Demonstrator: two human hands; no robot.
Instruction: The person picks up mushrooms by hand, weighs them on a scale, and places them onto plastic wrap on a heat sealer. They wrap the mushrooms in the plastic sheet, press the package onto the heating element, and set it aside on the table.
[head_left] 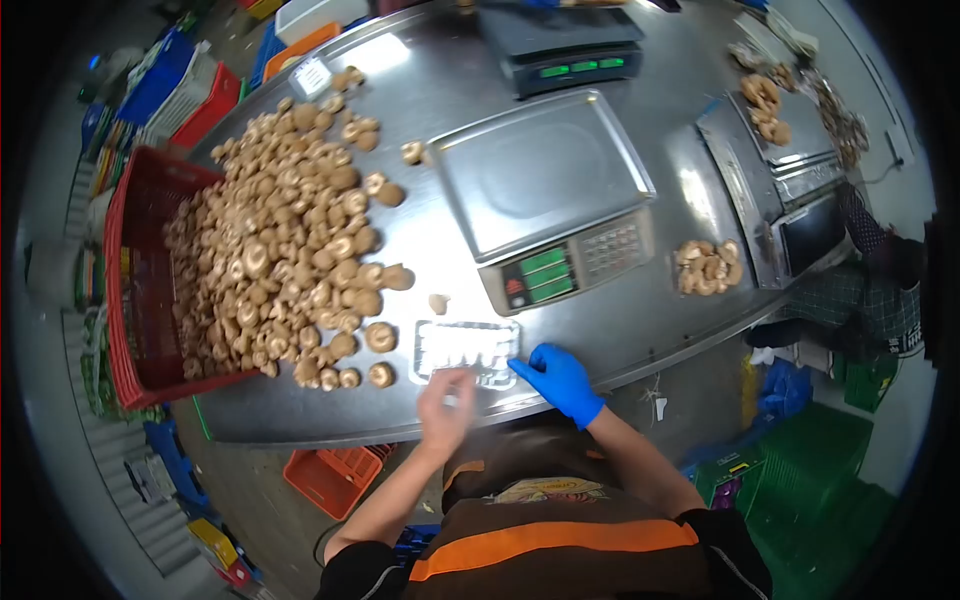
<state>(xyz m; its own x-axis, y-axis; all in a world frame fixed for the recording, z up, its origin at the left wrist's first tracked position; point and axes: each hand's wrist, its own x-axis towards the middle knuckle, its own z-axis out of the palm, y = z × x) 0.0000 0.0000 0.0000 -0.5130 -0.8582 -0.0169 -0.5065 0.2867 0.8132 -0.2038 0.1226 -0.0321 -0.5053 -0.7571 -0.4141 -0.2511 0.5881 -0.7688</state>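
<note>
Both hands meet at a clear plastic tray [466, 350] lying flat on the steel bench [420, 90] beside the mushroom heap [285, 250], the bare left hand [445, 400] loosely curled over its near edge, the blue-gloved right hand [560, 380] steadying its corner with extended fingers, the scale [545, 195] just behind.

Steel worktop [440, 90], shiny and curved in the lens. On its left side, a big heap of brown mushrooms [285, 250] spreads wide, with a red crate [135, 280] at the far left edge. Centre stage sits a weighing scale [545, 195], another scale [565, 45] behind it. A clear plastic tray [465, 350] lies near the front edge, one loose mushroom [437, 302] just beyond. To the right, a small mushroom pile [708, 266].
</note>
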